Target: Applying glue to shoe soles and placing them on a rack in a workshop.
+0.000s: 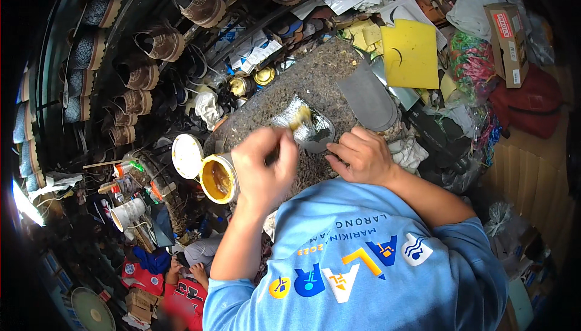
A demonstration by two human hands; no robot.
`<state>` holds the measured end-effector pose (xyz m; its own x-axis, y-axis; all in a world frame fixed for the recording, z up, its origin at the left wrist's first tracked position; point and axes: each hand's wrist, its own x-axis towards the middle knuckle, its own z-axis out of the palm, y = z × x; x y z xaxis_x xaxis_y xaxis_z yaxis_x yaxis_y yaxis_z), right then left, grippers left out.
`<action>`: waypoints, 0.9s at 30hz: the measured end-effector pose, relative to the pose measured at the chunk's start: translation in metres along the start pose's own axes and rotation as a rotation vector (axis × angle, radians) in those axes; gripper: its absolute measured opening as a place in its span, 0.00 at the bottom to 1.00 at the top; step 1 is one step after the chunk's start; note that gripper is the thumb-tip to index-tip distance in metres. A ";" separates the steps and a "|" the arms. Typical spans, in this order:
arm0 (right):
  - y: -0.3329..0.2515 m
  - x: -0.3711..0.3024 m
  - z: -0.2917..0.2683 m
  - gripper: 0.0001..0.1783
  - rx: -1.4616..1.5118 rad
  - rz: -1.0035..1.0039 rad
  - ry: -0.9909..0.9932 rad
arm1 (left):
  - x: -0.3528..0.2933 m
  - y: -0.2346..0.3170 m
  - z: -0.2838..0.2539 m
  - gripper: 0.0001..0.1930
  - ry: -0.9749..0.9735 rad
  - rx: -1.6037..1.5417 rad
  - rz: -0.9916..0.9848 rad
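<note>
My left hand (266,158) is closed around a small brush (300,116), its yellowish head blurred by motion. The brush head is over a dark shoe sole (316,131), whose surface shines as if wet. At the sole's near rounded end, the bent fingers of my right hand (362,156) pinch or press its edge. Just left of my left hand stands a tub (218,179) with a yellow inside and amber-brown contents. Its round lid (187,156) leans beside it. Grey sole-shaped pieces (368,96) lie farther right on the rough, crusted work surface (254,116).
Brown shoes (203,7) line racks at the far left. Two open tins (264,76) stand behind the work surface. Yellow sheets (410,53), a cardboard box (507,43) and a dark red bag (528,102) lie on the right. A person in red (181,301) is at lower left.
</note>
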<state>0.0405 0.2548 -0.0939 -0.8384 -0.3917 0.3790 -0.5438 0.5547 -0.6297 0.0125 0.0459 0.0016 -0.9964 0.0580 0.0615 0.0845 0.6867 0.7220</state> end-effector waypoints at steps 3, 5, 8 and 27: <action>-0.002 0.002 0.000 0.09 0.013 -0.010 0.005 | 0.019 -0.010 0.009 0.07 0.004 0.026 0.029; 0.001 0.000 0.001 0.09 0.016 -0.012 0.009 | 0.012 -0.006 0.005 0.09 -0.169 -0.038 -0.095; 0.004 -0.003 0.002 0.08 0.028 -0.019 0.040 | 0.013 -0.005 -0.008 0.08 -0.159 -0.107 -0.102; 0.014 -0.013 -0.007 0.07 0.461 0.119 0.243 | -0.012 0.008 -0.001 0.04 -0.197 -0.105 0.059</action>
<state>0.0430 0.2728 -0.1031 -0.9075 -0.1337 0.3983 -0.4176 0.1835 -0.8899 0.0252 0.0499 0.0068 -0.9696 0.2436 -0.0227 0.1321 0.5994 0.7894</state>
